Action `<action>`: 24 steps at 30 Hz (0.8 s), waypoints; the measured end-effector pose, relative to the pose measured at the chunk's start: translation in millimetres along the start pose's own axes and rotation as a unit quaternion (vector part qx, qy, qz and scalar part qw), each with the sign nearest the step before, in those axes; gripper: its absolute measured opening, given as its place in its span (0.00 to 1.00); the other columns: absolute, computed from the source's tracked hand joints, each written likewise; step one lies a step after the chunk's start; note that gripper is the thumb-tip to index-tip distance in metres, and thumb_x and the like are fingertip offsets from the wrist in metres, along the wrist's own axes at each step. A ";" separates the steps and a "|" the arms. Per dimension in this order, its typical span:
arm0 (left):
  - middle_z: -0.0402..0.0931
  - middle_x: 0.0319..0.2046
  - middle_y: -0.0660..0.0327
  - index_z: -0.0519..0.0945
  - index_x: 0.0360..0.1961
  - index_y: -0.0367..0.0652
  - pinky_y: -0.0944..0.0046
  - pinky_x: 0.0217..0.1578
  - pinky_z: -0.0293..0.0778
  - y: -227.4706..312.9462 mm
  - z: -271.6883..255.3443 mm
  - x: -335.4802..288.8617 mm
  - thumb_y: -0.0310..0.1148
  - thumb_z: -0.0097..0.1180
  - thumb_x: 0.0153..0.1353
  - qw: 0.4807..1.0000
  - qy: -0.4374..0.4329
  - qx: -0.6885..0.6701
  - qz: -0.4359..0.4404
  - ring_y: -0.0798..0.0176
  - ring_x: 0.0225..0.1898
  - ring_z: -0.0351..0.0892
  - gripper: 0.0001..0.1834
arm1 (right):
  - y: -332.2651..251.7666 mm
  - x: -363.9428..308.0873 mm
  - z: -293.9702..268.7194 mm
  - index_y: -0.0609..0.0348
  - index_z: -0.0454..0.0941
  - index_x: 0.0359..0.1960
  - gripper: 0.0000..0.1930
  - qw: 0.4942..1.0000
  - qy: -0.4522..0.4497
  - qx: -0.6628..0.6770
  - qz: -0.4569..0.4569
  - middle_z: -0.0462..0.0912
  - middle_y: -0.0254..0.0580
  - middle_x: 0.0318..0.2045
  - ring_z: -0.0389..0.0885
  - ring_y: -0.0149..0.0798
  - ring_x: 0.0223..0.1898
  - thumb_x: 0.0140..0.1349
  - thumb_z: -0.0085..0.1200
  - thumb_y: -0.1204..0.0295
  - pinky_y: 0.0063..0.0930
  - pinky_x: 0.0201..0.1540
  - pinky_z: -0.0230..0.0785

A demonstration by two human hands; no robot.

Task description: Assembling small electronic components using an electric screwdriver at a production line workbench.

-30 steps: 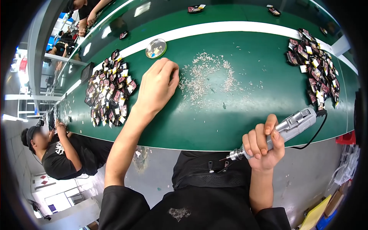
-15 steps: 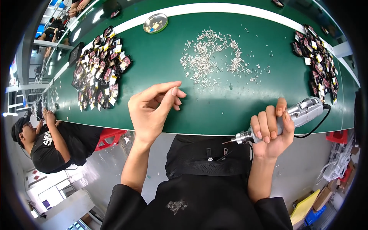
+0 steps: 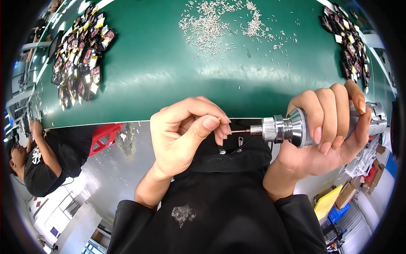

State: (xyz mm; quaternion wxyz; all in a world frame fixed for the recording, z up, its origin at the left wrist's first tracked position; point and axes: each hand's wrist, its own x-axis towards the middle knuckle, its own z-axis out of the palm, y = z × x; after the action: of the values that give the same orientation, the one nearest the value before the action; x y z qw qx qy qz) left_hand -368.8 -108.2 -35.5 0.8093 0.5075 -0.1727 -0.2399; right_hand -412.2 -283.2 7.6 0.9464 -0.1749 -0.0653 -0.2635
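Observation:
My right hand point(image 3: 327, 122) is wrapped round a silver electric screwdriver point(image 3: 279, 129), its thin bit point(image 3: 240, 131) pointing left. Close by the bit's tip, my left hand point(image 3: 182, 133) is closed, thumb and forefinger pinched. A tiny pale speck shows at that pinch, too small to name. Both hands are raised at the near edge of the green table point(image 3: 148, 93). Farther back on the table lies a loose spread of small silvery screw-like pieces point(image 3: 209, 27).
Heaps of small black devices with pale tags lie at the left point(image 3: 80, 59) and right point(image 3: 351, 46) of the table. A co-worker point(image 3: 55, 156) in black sits at the left near a red stool point(image 3: 103, 137). A black bag point(image 3: 230, 158) rests against my front.
My right hand has brought the screwdriver up and closer to me, its bit now at my left hand's fingertips. My left fingers have pinched tighter. The view has tipped down toward me.

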 end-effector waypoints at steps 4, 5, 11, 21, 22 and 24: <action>0.75 0.28 0.51 0.76 0.32 0.26 0.71 0.26 0.73 -3.1 8.6 0.1 0.23 0.49 0.62 0.999 -0.022 -0.030 -0.005 0.67 0.25 0.75 0.08 | -0.6 -0.5 4.9 0.58 0.66 0.32 0.06 0.999 0.028 -0.022 -0.020 0.61 0.27 0.11 0.60 0.24 0.11 0.62 0.47 0.70 0.20 0.21 0.57; 0.75 0.28 0.51 0.76 0.32 0.26 0.71 0.26 0.73 -3.7 8.2 -0.9 0.23 0.49 0.62 0.999 -0.019 -0.030 -0.005 0.67 0.25 0.75 0.08 | 0.9 -0.2 3.1 0.58 0.66 0.32 0.06 0.999 0.029 -0.020 -0.017 0.61 0.27 0.11 0.60 0.24 0.11 0.62 0.47 0.70 0.20 0.21 0.57; 0.72 0.24 0.50 0.72 0.29 0.29 0.68 0.18 0.70 -5.0 10.9 -1.8 0.30 0.50 0.64 0.999 -0.032 0.027 -0.001 0.62 0.24 0.72 0.12 | -0.2 -2.0 -4.5 0.59 0.66 0.33 0.06 0.999 0.024 -0.037 -0.007 0.61 0.26 0.11 0.59 0.23 0.10 0.62 0.46 0.70 0.20 0.21 0.57; 0.75 0.21 0.53 0.75 0.24 0.30 0.67 0.23 0.68 -8.2 7.7 15.1 0.15 0.56 0.48 0.915 -0.072 0.359 0.172 0.60 0.20 0.73 0.03 | -6.7 2.0 -20.5 0.60 0.67 0.35 0.07 0.991 -0.050 -0.120 0.014 0.63 0.27 0.12 0.60 0.23 0.11 0.64 0.43 0.68 0.20 0.21 0.57; 0.76 0.22 0.51 0.74 0.25 0.28 0.69 0.24 0.69 -8.3 5.1 18.0 0.16 0.56 0.51 0.906 -0.097 0.374 0.175 0.61 0.21 0.73 0.03 | -5.5 4.1 -23.6 0.60 0.67 0.35 0.08 0.991 -0.054 -0.123 0.018 0.63 0.27 0.12 0.60 0.23 0.11 0.64 0.42 0.68 0.20 0.21 0.57; 0.76 0.22 0.51 0.75 0.26 0.28 0.69 0.24 0.69 -9.0 3.8 20.4 0.18 0.54 0.53 0.909 -0.096 0.368 0.168 0.62 0.21 0.73 0.02 | -4.5 6.6 -24.9 0.60 0.67 0.36 0.08 0.991 -0.051 -0.122 0.013 0.63 0.27 0.12 0.60 0.23 0.12 0.64 0.42 0.68 0.20 0.22 0.57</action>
State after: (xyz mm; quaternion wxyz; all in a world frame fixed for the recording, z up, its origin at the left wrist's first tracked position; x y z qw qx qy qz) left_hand -355.8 -125.9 -41.2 0.5729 0.7071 -0.4089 -0.0672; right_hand -408.2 -299.1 -12.8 0.9167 -0.3033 -0.0790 -0.2480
